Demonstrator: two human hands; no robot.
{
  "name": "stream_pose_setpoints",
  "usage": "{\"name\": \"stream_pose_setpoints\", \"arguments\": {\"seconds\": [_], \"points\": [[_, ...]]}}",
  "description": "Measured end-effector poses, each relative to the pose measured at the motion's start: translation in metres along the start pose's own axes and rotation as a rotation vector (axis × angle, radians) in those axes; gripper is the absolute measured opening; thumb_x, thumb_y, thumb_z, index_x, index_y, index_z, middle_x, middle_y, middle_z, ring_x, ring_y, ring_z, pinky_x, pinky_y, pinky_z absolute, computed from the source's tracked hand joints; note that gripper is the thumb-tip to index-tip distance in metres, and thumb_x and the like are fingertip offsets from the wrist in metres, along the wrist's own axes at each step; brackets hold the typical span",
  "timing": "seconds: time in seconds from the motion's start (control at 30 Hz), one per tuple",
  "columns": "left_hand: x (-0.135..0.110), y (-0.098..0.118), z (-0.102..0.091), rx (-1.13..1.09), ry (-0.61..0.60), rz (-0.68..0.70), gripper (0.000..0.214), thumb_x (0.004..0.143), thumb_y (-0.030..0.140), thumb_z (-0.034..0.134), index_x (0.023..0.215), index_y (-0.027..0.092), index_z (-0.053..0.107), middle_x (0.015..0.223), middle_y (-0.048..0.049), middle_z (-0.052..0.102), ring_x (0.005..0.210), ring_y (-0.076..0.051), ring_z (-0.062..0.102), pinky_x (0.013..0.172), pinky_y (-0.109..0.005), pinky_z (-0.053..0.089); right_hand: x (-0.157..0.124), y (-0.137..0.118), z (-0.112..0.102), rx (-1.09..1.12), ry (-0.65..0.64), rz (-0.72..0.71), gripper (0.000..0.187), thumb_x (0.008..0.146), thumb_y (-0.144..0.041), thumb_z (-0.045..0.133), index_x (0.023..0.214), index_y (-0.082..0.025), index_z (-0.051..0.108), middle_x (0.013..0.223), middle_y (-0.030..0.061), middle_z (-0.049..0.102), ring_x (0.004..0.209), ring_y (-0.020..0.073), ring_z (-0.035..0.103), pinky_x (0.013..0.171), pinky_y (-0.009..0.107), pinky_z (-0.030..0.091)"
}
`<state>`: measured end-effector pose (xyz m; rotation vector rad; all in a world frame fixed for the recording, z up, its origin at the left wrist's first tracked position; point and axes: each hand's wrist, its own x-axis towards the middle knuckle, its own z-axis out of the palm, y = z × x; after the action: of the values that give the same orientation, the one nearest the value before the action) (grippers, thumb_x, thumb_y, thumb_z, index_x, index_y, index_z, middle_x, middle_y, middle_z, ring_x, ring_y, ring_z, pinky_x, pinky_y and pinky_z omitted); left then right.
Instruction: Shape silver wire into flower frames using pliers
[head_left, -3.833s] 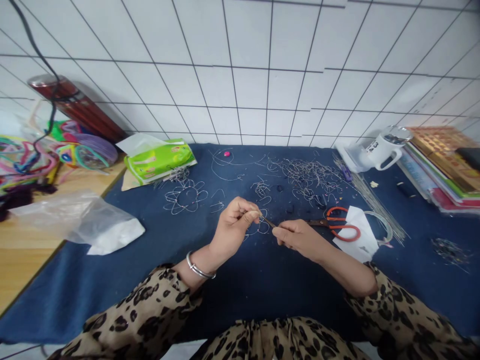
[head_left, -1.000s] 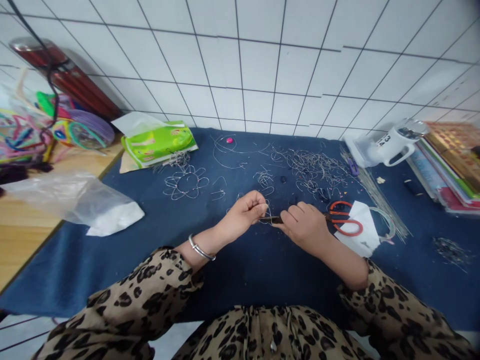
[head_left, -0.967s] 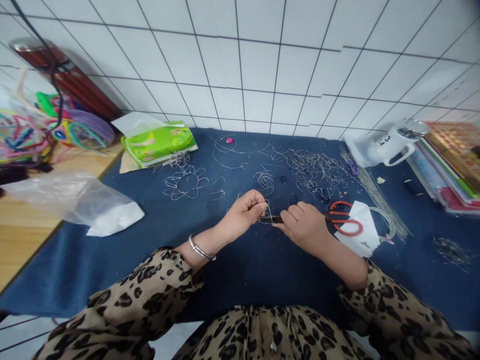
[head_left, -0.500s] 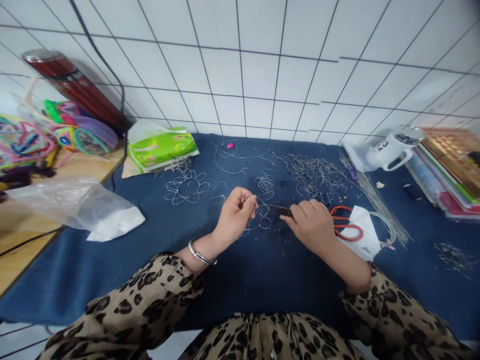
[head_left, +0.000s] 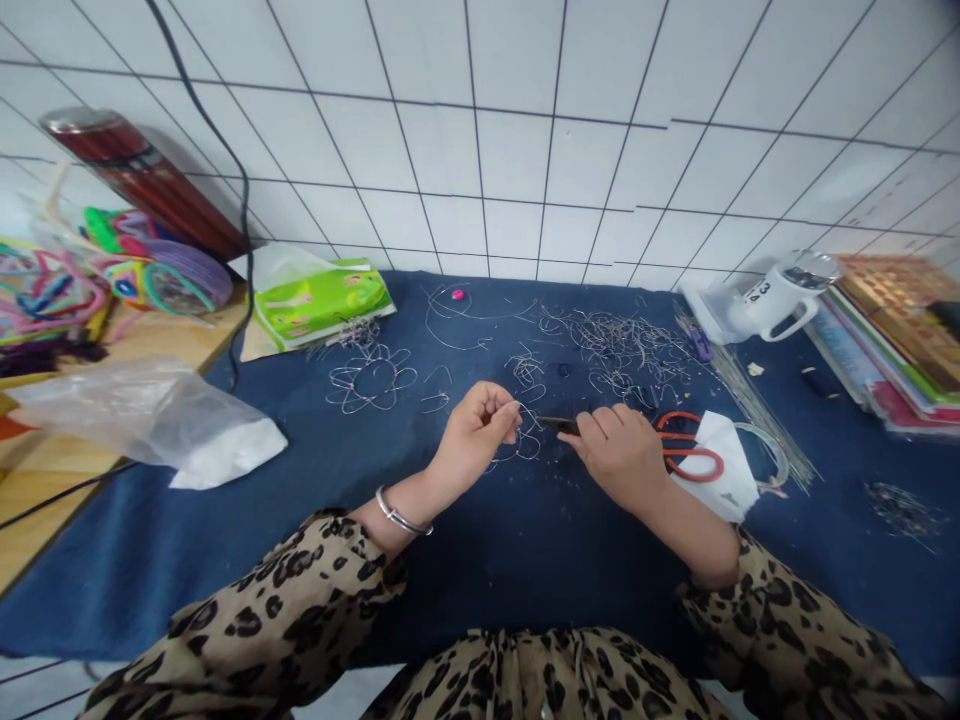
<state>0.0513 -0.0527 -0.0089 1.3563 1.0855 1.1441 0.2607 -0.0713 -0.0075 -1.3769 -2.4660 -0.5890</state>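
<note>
My left hand [head_left: 480, 430] pinches a thin silver wire between thumb and forefinger. Below and behind its fingertips shows a looped wire shape [head_left: 527, 446], partly hidden by the hand. My right hand [head_left: 619, 450] is wrapped around dark pliers [head_left: 556, 423], their jaws pointing left, close to the wire at my left fingertips. Whether the jaws touch that wire is too fine to tell. Left of my hands lies a flower-shaped wire frame [head_left: 373, 378] with several loops. A few bent wire pieces [head_left: 437, 392] rest between it and my left hand.
Tangled wire scraps [head_left: 630, 345] spread at the back right of the blue cloth [head_left: 480, 570]. Red-handled scissors [head_left: 690, 462] and white paper [head_left: 727, 480] lie beside my right wrist. Around stand a mug [head_left: 787, 300], books [head_left: 900, 350], a tissue pack [head_left: 322, 303] and a plastic bag [head_left: 150, 410].
The pliers' jaws have come nearer to my left fingertips, and the wire there now shows more clearly. My left hand has shifted slightly right. The camera view has moved a little.
</note>
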Motion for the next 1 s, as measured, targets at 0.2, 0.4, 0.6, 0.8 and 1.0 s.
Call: {"name": "stream_pose_setpoints", "arguments": {"seconds": [0.2,0.4,0.6,0.8,1.0], "points": [[0.001,-0.004,-0.002,-0.03,-0.006,-0.035,0.019,0.085,0.027,0.052,0.099,0.017,0.06,0.074,-0.0007,0.058,0.059,-0.009,0.054,0.06,-0.022,0.044,0.003,-0.003,0.002,0.381,-0.14,0.198,0.038,0.088,-0.049,0.04,0.076,-0.017,0.057,0.073,0.0063,0.053,0.073,0.019,0.045,0.065,0.032,0.031],[0.003,-0.007,-0.003,-0.036,0.058,-0.041,0.018,0.084,0.03,0.054,0.092,0.016,0.062,0.071,-0.001,0.059,0.059,-0.01,0.053,0.059,-0.022,0.043,0.008,0.001,0.011,1.865,-0.516,0.835,0.043,0.087,-0.058,0.032,0.083,-0.02,0.054,0.068,0.0,0.051,0.06,0.0143,0.051,0.064,0.034,0.045],[0.003,-0.004,-0.003,-0.012,0.072,-0.01,0.015,0.083,0.03,0.055,0.088,0.016,0.06,0.065,0.0013,0.055,0.056,-0.009,0.05,0.056,-0.02,0.04,0.01,0.0,-0.001,2.409,-0.569,0.951,0.036,0.086,-0.043,0.037,0.104,-0.019,0.055,0.098,0.0082,0.059,0.093,0.0212,0.056,0.079,0.045,0.047],[0.002,0.0,-0.005,0.054,0.098,0.017,0.014,0.085,0.029,0.053,0.086,0.016,0.058,0.06,0.0027,0.052,0.054,-0.008,0.047,0.054,-0.019,0.038,0.007,-0.011,-0.01,2.101,-0.621,0.675,0.041,0.085,-0.033,0.042,0.125,-0.024,0.043,0.1,0.0076,0.059,0.08,0.0176,0.057,0.066,0.035,0.048],[0.004,0.002,-0.007,0.081,0.116,-0.001,0.013,0.085,0.029,0.053,0.084,0.017,0.057,0.057,0.0033,0.051,0.051,-0.008,0.043,0.049,-0.019,0.034,0.005,0.005,-0.007,0.624,-0.069,0.304,0.033,0.084,-0.04,0.048,0.104,-0.016,0.06,0.087,0.0087,0.06,0.08,0.0203,0.05,0.073,0.035,0.038]]}}
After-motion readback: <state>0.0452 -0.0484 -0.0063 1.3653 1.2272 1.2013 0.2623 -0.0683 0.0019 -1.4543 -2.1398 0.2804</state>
